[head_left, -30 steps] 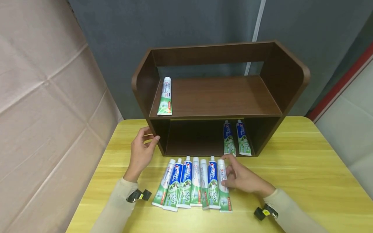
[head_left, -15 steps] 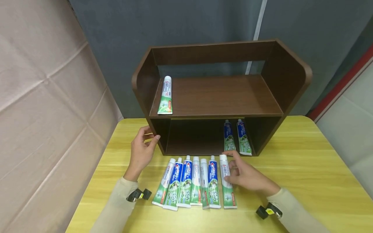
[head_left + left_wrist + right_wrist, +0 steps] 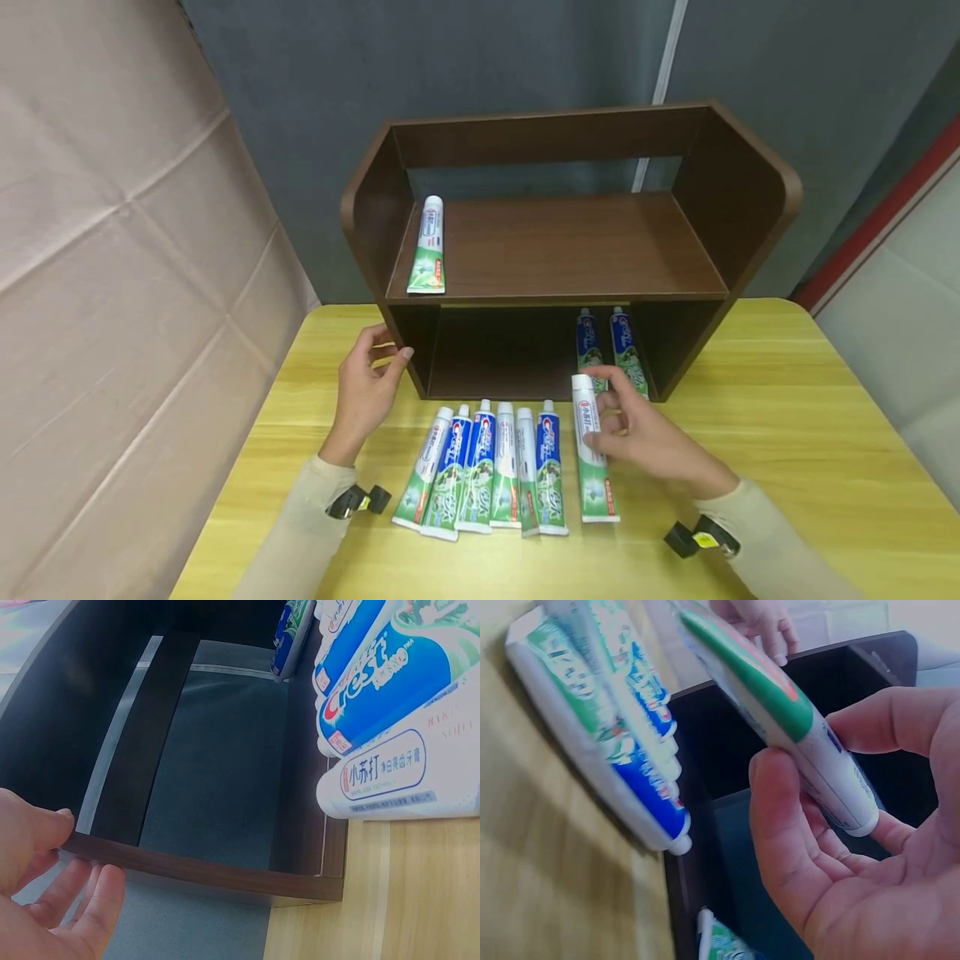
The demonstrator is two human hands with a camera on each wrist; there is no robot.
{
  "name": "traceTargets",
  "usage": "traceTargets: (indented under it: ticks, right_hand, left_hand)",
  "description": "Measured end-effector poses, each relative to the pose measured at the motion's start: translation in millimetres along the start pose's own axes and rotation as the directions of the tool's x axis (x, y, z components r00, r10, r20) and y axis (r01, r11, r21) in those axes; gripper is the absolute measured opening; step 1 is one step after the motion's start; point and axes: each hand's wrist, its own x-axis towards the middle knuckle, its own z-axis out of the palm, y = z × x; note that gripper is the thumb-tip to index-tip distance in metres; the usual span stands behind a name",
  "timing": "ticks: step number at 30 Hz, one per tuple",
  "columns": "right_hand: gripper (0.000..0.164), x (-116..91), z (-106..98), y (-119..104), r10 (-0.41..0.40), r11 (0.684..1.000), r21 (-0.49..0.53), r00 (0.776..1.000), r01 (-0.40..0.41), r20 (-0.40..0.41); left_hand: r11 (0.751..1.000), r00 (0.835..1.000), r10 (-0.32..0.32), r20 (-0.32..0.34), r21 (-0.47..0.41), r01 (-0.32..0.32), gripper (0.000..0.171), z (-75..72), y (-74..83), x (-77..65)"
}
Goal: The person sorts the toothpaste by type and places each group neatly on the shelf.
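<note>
My right hand (image 3: 637, 429) pinches a white-and-green toothpaste tube (image 3: 591, 450) between thumb and fingers, its white cap pointing towards the shelf. In the right wrist view the tube (image 3: 810, 750) is lifted off the table, thumb on one side and fingertips on the other. My left hand (image 3: 366, 392) holds the front edge of the left side panel of a dark brown two-tier shelf (image 3: 570, 242). The left wrist view shows the thumb on one side of that panel (image 3: 210, 870) and the fingers on the other.
A row of several toothpaste tubes (image 3: 480, 471), blue-and-green and white-and-green, lies before the shelf. One white-and-green tube (image 3: 429, 246) lies at the upper tier's left. Two blue-and-green tubes, one a Crest-style tube (image 3: 624, 342), lie at the lower tier's right, partly behind my right hand.
My right hand has taken the rightmost white-and-green tube out of the row and moved it up and right towards the lower tier. The left hand stays at the shelf's side.
</note>
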Motion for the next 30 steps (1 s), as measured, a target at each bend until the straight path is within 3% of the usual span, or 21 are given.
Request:
traceTargets:
  ticks: [17, 30]
  right_hand:
    - [0.086, 3.6, -5.2, -23.3, -0.081, 0.996, 0.040, 0.994, 0.084, -0.072]
    - [0.084, 1.6, -4.7, -34.4, -0.121, 0.991, 0.050, 0.989, 0.125, -0.081]
  left_hand:
    - [1.000, 1.000, -0.009, 0.003, -0.003, 0.009, 0.036, -0.2, -2.5, 1.8]
    - [1.000, 1.000, -0.012, 0.004, 0.004, 0.012, 0.037, -0.3, -0.2, 1.6]
